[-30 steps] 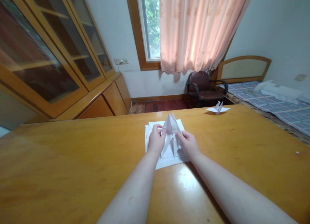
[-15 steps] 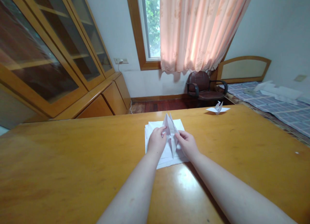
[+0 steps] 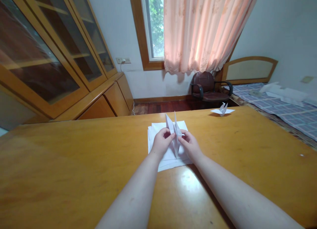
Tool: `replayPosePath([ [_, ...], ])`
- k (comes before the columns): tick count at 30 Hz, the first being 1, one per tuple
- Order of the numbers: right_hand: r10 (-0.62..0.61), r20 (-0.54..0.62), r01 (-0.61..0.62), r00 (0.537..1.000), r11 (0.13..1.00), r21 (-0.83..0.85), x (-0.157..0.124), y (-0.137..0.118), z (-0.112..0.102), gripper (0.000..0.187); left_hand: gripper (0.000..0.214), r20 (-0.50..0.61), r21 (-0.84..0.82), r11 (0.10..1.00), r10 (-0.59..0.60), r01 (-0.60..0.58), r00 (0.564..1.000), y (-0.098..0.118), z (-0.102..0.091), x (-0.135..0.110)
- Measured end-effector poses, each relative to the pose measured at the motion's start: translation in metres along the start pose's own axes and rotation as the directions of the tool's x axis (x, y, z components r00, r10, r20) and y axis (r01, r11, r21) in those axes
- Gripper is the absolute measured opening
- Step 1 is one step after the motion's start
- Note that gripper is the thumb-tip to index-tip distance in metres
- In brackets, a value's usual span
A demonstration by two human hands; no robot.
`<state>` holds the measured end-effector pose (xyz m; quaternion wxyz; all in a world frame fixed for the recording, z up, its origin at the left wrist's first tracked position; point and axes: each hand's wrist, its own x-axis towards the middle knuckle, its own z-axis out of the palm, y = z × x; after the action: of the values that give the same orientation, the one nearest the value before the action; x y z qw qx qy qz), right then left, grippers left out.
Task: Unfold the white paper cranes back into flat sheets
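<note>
Between my hands is a folded white paper (image 3: 176, 146), with two pointed flaps standing apart at its top and a narrow point toward me. My left hand (image 3: 162, 140) is closed on its left side, thumb pressed near the middle. On the right side, my right hand (image 3: 190, 143) pinches the paper between thumb and fingers. Beneath them lies a stack of white paper sheets (image 3: 165, 164) with slightly uneven edges. Some of the folds are hidden behind my fingers.
A finished-looking white paper crane (image 3: 222, 110) stands near the far right edge of the wooden table (image 3: 99, 176). Beyond that edge are a brown armchair (image 3: 206, 87) and a bed (image 3: 272, 100). A glass-door cabinet (image 3: 56, 50) rises at the left.
The two upper points of the folded paper have spread farther apart. My left thumb has moved right, toward the paper's middle; my right hand has barely shifted.
</note>
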<state>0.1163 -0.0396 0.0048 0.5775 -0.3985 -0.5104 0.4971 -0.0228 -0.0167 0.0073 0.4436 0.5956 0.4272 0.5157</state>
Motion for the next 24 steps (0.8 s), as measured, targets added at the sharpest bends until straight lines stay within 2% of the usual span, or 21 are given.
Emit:
replayPosePath([
  [3,0.037,-0.056,-0.037,0.998,0.999,-0.002,0.0,-0.001,0.0,0.028,0.021,0.028,-0.075,0.997,-0.02,0.022,0.999,0.001,0.001,0.0],
  [8,0.108,-0.122,-0.094,0.987,0.988,0.12,0.003,0.006,-0.003,0.035,0.025,0.041,-0.081,0.996,-0.045,0.048,0.998,0.007,0.003,-0.003],
  [12,0.155,-0.157,-0.13,0.975,0.979,0.156,0.004,0.008,-0.005,0.026,0.025,0.028,-0.09,0.994,-0.058,0.06,0.998,0.008,0.001,-0.001],
  [17,0.192,-0.161,-0.133,0.968,0.938,0.32,0.003,0.0,-0.003,0.017,0.027,-0.023,-0.286,0.952,-0.117,0.106,0.993,0.001,0.0,0.004],
  [24,0.197,-0.208,-0.101,0.958,0.911,0.399,0.005,-0.007,-0.005,0.018,0.03,-0.043,-0.505,0.846,-0.223,0.171,0.974,0.004,0.0,0.005],
])
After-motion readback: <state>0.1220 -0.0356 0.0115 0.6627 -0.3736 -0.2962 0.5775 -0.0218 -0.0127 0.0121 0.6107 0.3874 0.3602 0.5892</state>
